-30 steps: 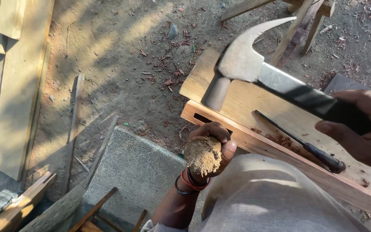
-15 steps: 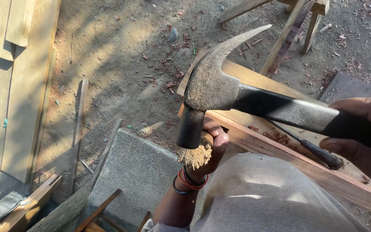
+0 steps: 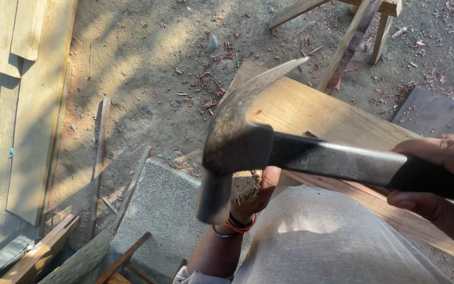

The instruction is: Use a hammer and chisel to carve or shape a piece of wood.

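Planks (image 3: 32, 110) at nine o'clock on bare dirt; grey stone slab (image 3: 164, 210) toward seven. Left hand (image 3: 258, 192) near centre, wrist banded, fingers curled around a fibrous wooden piece (image 3: 247, 185) against the board (image 3: 311, 113) edge, mostly hidden behind the hammer head. Claw hammer (image 3: 237, 147) just above that hand, face aimed down toward six, claw toward one, handle running long toward three. Right hand (image 3: 442, 184) at three o'clock, wrapped tight on the black grip. Left hand nearer the struck piece, directly beneath the hammer face.
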